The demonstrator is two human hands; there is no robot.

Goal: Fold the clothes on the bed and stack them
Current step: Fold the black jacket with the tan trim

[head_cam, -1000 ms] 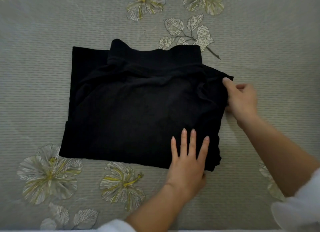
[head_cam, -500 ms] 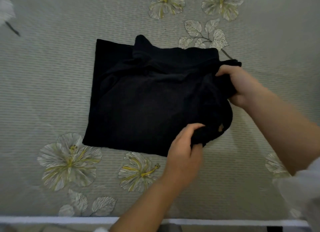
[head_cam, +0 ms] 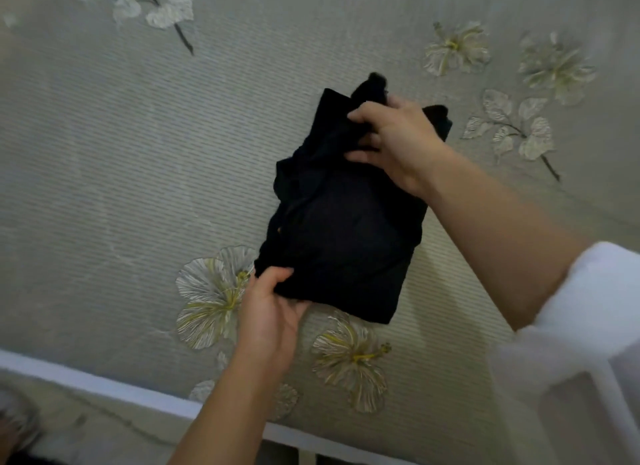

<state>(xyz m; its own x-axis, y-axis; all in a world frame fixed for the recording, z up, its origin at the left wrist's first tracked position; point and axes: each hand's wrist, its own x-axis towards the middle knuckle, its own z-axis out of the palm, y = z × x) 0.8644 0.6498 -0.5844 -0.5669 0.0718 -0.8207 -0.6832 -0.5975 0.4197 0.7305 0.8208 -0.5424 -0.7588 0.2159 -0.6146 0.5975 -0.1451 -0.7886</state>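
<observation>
1. While the bed [head_cam: 104,152] lies as it did a moment ago, its pale ribbed cover printed with flowers and leaves, everything on it has changed. A white bed rail [head_cam: 104,385] runs along the near edge.
2. A black garment [head_cam: 346,229], the task's thing, sits a little right of the middle of the bed. Half a second ago it was a broad flat rectangle with its right side being lifted. That side has since been carried across to the left, and it is now a narrower, thicker bundle, roughly half as wide, a bit rumpled on top.
3. Each hand has moved with the fold. The right hand [head_cam: 398,142], bare forearm coming out of a white sleeve [head_cam: 571,326], grips the far top edge, fingers bunched into the cloth. The left hand [head_cam: 273,308] holds the near left corner, thumb on top and fingers underneath.
4. Judging from this, the fold is essentially made. What is likely left is smoothing the bundle, or lifting it to a stack.
5. Count, largest first: one bed, one garment, two hands. No other clothes and no stack are in view.
</observation>
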